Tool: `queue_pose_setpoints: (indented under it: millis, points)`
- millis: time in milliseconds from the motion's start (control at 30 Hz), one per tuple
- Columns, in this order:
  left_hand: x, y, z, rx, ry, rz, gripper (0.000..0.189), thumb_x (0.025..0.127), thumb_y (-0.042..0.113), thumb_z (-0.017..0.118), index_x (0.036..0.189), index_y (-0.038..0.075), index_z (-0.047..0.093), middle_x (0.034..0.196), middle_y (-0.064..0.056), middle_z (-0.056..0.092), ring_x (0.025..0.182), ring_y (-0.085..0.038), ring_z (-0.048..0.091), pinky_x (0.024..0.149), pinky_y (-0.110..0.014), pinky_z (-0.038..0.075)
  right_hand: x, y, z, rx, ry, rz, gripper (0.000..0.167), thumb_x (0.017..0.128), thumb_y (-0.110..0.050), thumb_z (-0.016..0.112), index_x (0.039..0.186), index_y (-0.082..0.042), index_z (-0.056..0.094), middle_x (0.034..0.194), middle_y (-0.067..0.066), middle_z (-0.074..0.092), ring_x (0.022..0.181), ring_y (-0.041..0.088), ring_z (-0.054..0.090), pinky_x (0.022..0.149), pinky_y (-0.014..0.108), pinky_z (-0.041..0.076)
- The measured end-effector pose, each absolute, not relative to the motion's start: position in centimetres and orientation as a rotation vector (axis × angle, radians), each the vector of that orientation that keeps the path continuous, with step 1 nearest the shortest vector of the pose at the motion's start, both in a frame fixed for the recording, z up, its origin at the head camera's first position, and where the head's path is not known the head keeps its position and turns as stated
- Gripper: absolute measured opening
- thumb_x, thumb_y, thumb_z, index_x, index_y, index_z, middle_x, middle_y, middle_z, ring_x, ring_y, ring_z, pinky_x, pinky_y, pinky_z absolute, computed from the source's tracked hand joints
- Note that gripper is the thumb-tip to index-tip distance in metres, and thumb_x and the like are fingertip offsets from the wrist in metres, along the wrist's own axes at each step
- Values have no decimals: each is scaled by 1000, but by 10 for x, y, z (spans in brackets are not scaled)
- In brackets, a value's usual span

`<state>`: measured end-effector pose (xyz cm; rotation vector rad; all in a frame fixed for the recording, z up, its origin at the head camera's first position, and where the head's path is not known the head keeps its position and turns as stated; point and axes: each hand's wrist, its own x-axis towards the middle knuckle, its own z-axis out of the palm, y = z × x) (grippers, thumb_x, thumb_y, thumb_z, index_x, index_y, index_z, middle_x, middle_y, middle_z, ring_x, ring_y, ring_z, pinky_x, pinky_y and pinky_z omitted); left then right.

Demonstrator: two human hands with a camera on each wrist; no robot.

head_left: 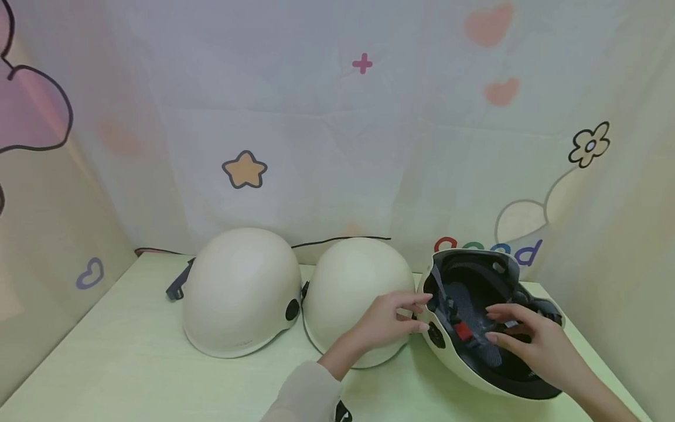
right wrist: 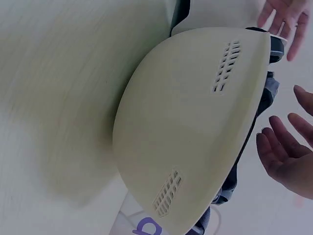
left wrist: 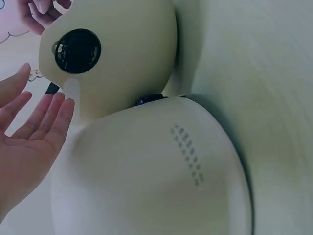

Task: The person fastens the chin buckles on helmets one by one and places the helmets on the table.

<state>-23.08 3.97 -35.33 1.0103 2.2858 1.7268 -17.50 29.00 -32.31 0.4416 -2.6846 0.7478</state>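
Note:
An upturned off-white helmet (head_left: pixel 448 354) lies at the right of the table, its dark lining facing up and straps inside. A red buckle (head_left: pixel 463 331) shows among the straps. My left hand (head_left: pixel 382 322) is at this helmet's left rim with fingers extended; whether the fingertips touch it I cannot tell. Over the helmet's opening is my right hand (head_left: pixel 543 346), fingers loosely bent and holding nothing visible. From the right wrist view, that hand (right wrist: pixel 288 152) stands apart from the vented shell (right wrist: pixel 186 127). Behind my left forearm sits the middle helmet (head_left: pixel 358 293), dome up.
Another off-white helmet (head_left: pixel 242 293) rests dome up at the left, a dark strap (head_left: pixel 180 282) sticking out behind it. All three stand in a row on a pale table (head_left: pixel 132 363). A printed cloth backdrop (head_left: pixel 316 146) hangs behind and along the sides.

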Motion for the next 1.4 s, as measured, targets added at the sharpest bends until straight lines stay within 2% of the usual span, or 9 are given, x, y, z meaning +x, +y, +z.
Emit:
queue_pose_setpoints:
  millis: [100, 167, 267, 367, 500, 600, 833, 1033, 1400]
  points:
    - [-229, 37, -359, 988, 2258, 1698, 49, 82, 6, 67, 129, 6, 52, 122, -7, 55, 107, -15, 55, 81, -16, 45, -171, 289, -329, 512, -2634, 784, 36, 72, -8, 76, 106, -8, 62, 94, -1, 62, 78, -2, 53, 64, 18, 49]
    - [-228, 36, -363, 980, 2246, 1684, 50, 82, 6, 67, 130, 8, 52, 124, -7, 54, 108, -15, 54, 81, -16, 45, -167, 288, -334, 604, -2607, 811, 37, 71, -7, 77, 105, -9, 62, 95, -6, 61, 76, 0, 54, 63, 16, 48]
    - [-226, 35, -368, 983, 2232, 1677, 50, 82, 6, 68, 129, 11, 53, 126, -4, 54, 109, -15, 54, 81, -16, 45, -162, 285, -343, 806, -2540, 778, 43, 65, -5, 79, 105, -8, 62, 97, -9, 61, 76, 4, 55, 63, 14, 46]
    - [-226, 35, -373, 989, 2198, 1684, 51, 81, 6, 68, 129, 12, 53, 126, -3, 54, 108, -15, 54, 81, -16, 45, -159, 285, -351, 908, -2521, 699, 49, 62, -8, 82, 107, -11, 61, 102, -6, 60, 84, 4, 54, 67, 13, 45]
    - [-225, 36, -377, 1003, 2155, 1709, 52, 81, 4, 67, 130, 8, 51, 127, -6, 53, 108, -17, 54, 81, -17, 46, -154, 288, -358, 840, -2599, 613, 48, 63, -17, 82, 107, -17, 62, 104, -8, 56, 90, 4, 51, 69, 17, 47]
    - [-224, 36, -379, 1005, 2147, 1722, 54, 82, 3, 67, 132, 7, 49, 127, -8, 53, 109, -20, 54, 82, -18, 46, -152, 291, -362, 823, -2616, 569, 48, 64, -17, 82, 107, -19, 62, 102, -8, 55, 89, 4, 50, 66, 20, 48]
    - [-225, 39, -383, 1004, 2122, 1778, 57, 80, 1, 68, 133, 9, 48, 123, -10, 55, 107, -23, 55, 82, -19, 46, -153, 294, -368, 910, -2497, 515, 61, 55, 0, 82, 110, -20, 63, 100, -9, 56, 89, 1, 45, 67, 12, 42]
    - [-225, 40, -382, 1036, 2141, 1737, 63, 81, 3, 68, 138, 10, 41, 125, -11, 54, 108, -20, 54, 84, -22, 46, -153, 295, -364, 830, -2531, 515, 60, 55, 4, 81, 107, -21, 64, 97, -11, 58, 86, 2, 47, 63, 19, 46]
    - [-226, 45, -376, 1055, 2193, 1684, 71, 80, 4, 69, 141, 17, 36, 125, -8, 53, 109, -17, 54, 83, -20, 46, -159, 296, -354, 825, -2495, 636, 56, 59, 9, 77, 106, -18, 66, 100, -10, 61, 88, 1, 48, 72, 7, 37]
